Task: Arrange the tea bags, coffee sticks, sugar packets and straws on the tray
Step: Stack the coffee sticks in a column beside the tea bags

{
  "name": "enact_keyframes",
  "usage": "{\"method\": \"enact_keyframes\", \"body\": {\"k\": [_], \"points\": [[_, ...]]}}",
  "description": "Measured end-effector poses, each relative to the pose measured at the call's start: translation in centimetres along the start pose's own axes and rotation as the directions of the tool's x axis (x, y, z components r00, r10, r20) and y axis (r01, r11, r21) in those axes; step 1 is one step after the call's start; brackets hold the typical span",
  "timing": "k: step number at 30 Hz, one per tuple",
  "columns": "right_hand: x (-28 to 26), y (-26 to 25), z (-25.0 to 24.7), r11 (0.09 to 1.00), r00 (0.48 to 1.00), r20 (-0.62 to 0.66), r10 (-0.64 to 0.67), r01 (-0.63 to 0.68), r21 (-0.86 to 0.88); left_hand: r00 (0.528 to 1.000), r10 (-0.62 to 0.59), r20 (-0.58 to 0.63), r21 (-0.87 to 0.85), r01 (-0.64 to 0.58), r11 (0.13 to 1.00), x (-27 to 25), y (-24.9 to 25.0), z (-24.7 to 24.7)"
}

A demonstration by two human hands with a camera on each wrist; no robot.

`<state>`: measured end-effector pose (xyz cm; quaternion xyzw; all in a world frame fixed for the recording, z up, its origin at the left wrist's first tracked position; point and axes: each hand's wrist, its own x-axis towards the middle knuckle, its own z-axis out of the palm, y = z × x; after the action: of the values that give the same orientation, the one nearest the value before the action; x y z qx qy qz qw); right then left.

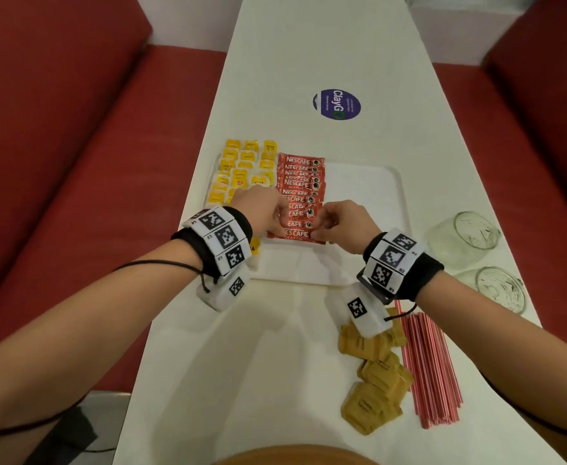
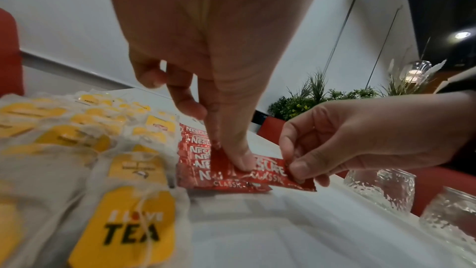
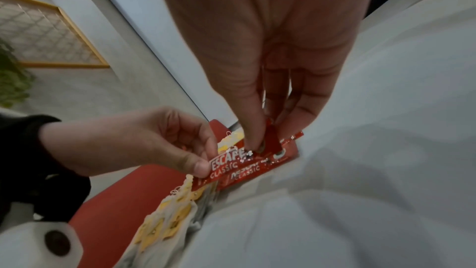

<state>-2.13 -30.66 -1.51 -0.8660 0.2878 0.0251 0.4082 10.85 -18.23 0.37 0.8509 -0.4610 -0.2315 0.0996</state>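
long white desk between red benches; both hands' fingers pinching one coffee stick over white tray.

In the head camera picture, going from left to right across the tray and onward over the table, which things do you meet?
tea bags → coffee sticks → bare part of the tray → glass jars
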Motion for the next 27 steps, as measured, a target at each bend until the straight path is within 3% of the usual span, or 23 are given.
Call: {"method": "enact_keyframes", "body": {"k": [10, 27], "points": [[1.5, 0.1, 0.7, 0.989, 0.999, 0.023, -0.046, 0.049, -0.139, 0.985, -0.151, -0.078, 0.101, 0.158, 0.982, 0.9, -0.6, 0.9], [2.4, 0.5, 1.0, 0.985, 0.998, -0.003, -0.066, 0.064, -0.162, 0.99, -0.132, -0.044, 0.243, 0.139, 0.96, 1.5, 0.1, 1.5]]}}
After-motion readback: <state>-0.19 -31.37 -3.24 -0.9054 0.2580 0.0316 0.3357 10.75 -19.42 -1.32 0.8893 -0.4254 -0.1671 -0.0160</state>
